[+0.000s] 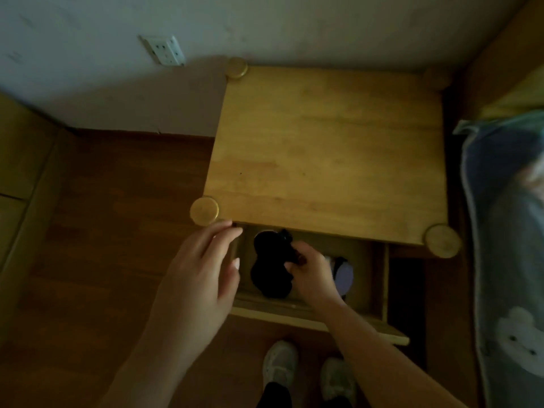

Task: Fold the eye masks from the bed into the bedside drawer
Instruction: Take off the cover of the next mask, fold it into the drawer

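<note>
The bedside drawer (309, 315) of a wooden nightstand (326, 154) is pulled open below me. A black eye mask (269, 266) lies in its left part. My right hand (312, 273) reaches into the drawer and pinches the mask's right edge, near its bunched strap. A lilac eye mask (345, 275) lies just right of that hand, partly hidden by it. My left hand (203, 272) hovers over the drawer's left side wall, fingers spread, holding nothing.
The bed with a bluish cover printed with bears (512, 260) runs along the right. A wood floor (103, 231) lies to the left, with cardboard boxes (20, 172) at the far left. A wall socket (163, 50) sits behind. My feet in white shoes (279, 368) stand before the drawer.
</note>
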